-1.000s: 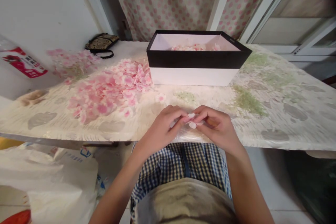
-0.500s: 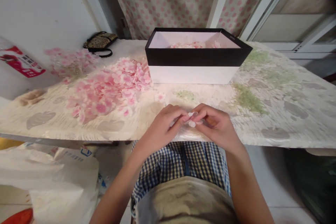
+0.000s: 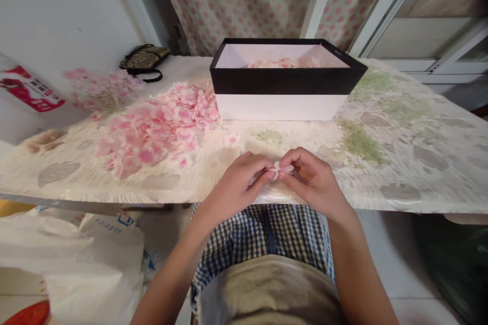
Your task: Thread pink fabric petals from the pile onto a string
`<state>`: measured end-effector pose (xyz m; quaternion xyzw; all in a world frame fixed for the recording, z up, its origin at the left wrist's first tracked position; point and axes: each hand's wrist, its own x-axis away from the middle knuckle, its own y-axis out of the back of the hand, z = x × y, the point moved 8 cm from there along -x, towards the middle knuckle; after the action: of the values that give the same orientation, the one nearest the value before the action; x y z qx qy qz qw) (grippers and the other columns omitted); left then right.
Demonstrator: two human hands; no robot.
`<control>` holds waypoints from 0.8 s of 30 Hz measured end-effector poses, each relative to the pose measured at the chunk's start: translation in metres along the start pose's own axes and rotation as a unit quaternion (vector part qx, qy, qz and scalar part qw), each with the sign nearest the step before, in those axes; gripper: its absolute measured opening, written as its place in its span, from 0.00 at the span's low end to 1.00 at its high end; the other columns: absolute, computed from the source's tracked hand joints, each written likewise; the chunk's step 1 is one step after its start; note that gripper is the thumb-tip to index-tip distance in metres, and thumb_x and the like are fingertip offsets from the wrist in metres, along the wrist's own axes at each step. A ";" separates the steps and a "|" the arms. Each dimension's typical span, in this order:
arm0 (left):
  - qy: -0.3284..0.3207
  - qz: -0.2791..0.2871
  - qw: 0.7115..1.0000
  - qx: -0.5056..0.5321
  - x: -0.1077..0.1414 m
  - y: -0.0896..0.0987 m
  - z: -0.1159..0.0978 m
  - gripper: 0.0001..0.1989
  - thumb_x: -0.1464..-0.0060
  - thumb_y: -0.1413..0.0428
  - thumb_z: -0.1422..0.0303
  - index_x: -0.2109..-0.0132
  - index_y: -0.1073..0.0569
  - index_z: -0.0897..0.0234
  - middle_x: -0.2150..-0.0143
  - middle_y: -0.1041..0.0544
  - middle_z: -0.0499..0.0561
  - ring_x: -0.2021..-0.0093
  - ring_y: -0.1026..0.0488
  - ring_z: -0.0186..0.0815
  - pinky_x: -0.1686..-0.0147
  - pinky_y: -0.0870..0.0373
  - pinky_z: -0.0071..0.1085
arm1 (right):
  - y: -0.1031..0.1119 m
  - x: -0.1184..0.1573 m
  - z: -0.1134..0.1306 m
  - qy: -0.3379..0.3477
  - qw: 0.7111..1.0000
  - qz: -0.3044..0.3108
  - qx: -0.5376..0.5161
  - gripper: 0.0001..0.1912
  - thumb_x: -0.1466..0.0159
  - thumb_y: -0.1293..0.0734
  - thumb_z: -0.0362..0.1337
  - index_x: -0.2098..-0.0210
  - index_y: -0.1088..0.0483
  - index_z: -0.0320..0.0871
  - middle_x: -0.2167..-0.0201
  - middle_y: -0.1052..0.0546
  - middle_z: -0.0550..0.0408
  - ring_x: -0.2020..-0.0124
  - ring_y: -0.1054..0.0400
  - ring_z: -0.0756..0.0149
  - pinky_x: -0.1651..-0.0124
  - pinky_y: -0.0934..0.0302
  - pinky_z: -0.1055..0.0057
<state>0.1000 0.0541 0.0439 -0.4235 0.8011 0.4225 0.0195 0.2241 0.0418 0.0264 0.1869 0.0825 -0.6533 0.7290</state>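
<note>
Between my two hands, above the table's front edge, is a small pale pink flower [image 3: 278,168]. My left hand [image 3: 244,177] pinches it from the left with thumb and forefinger. From the right, the fingertips of my right hand [image 3: 313,176] grip the petals. A heap of pink and white blossoms [image 3: 152,132] lies on the table to the left. One single blossom [image 3: 232,139] and some small green bits [image 3: 269,136] lie just beyond my hands.
A black-rimmed white box [image 3: 282,106] with pink blossoms inside stands at the back centre. Green pieces [image 3: 362,143] are strewn on the right. A patterned pouch [image 3: 145,58] lies at the back left. A white bag [image 3: 87,264] is below the table's left edge.
The flower between my fingers has turned, so its petals now show more edge-on. My right fingers have shifted slightly around it.
</note>
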 end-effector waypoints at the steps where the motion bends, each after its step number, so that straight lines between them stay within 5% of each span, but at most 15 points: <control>1: -0.003 0.000 1.000 -0.002 0.000 0.000 0.000 0.05 0.36 0.50 0.71 0.59 0.30 0.62 0.65 0.27 0.48 0.62 0.31 0.34 0.61 0.35 0.30 | 0.000 0.000 -0.002 -0.008 1.000 -0.002 0.006 0.09 0.38 0.32 0.30 0.58 0.31 0.48 0.67 0.29 0.60 0.67 0.34 0.70 0.66 0.39 0.75; 3: -0.008 -0.005 1.000 -0.005 0.001 0.000 0.001 0.05 0.36 0.50 0.72 0.59 0.30 0.62 0.64 0.27 0.48 0.62 0.31 0.34 0.61 0.35 0.31 | 0.000 -0.001 -0.003 -0.011 1.000 -0.001 0.016 0.13 0.37 0.33 0.30 0.55 0.31 0.49 0.66 0.28 0.59 0.65 0.33 0.69 0.65 0.38 0.74; 9: 0.010 -0.039 0.999 0.011 0.002 0.006 0.003 0.05 0.36 0.50 0.71 0.60 0.29 0.62 0.67 0.28 0.48 0.64 0.30 0.33 0.63 0.34 0.30 | 0.008 0.002 0.009 0.089 0.994 -0.059 0.037 0.09 0.38 0.35 0.25 0.67 0.28 0.46 0.65 0.29 0.58 0.63 0.32 0.68 0.62 0.39 0.71; 15: 0.141 -0.216 0.965 -0.056 0.013 0.027 0.028 0.05 0.39 0.50 0.74 0.60 0.30 0.62 0.63 0.26 0.51 0.61 0.28 0.38 0.59 0.31 0.35 | 0.018 0.010 0.009 0.103 0.985 -0.135 0.016 0.09 0.40 0.33 0.25 0.67 0.27 0.47 0.65 0.23 0.57 0.60 0.28 0.64 0.57 0.34 0.66; 19: 0.159 -0.304 0.917 -0.204 0.019 0.036 0.022 0.20 0.46 0.51 0.81 0.47 0.36 0.64 0.53 0.31 0.58 0.50 0.33 0.46 0.50 0.34 0.46 | 0.036 0.019 0.010 0.119 0.957 -0.264 0.008 0.06 0.42 0.28 0.29 0.70 0.27 0.47 0.69 0.24 0.57 0.65 0.28 0.64 0.63 0.32 0.67; 21: 0.145 -0.292 0.912 -0.250 0.011 0.037 0.015 0.21 0.47 0.51 0.82 0.46 0.35 0.64 0.51 0.32 0.59 0.48 0.35 0.48 0.48 0.36 0.48 | 0.041 0.021 0.010 0.122 0.945 -0.305 0.005 0.07 0.43 0.27 0.30 0.70 0.28 0.47 0.70 0.25 0.57 0.67 0.28 0.65 0.66 0.33 0.69; 24: 0.116 -0.196 0.930 -0.290 -0.016 0.033 0.012 0.15 0.44 0.51 0.80 0.51 0.30 0.64 0.53 0.28 0.57 0.50 0.33 0.48 0.49 0.36 0.46 | 0.044 0.022 0.009 0.120 0.939 -0.323 0.001 0.07 0.43 0.27 0.30 0.71 0.28 0.47 0.71 0.25 0.58 0.68 0.29 0.66 0.67 0.35 0.70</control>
<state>0.0833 0.0823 0.0644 -0.6056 0.5414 0.5719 -0.1143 0.2693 0.0215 0.0341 0.2276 0.2246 -0.8264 0.4634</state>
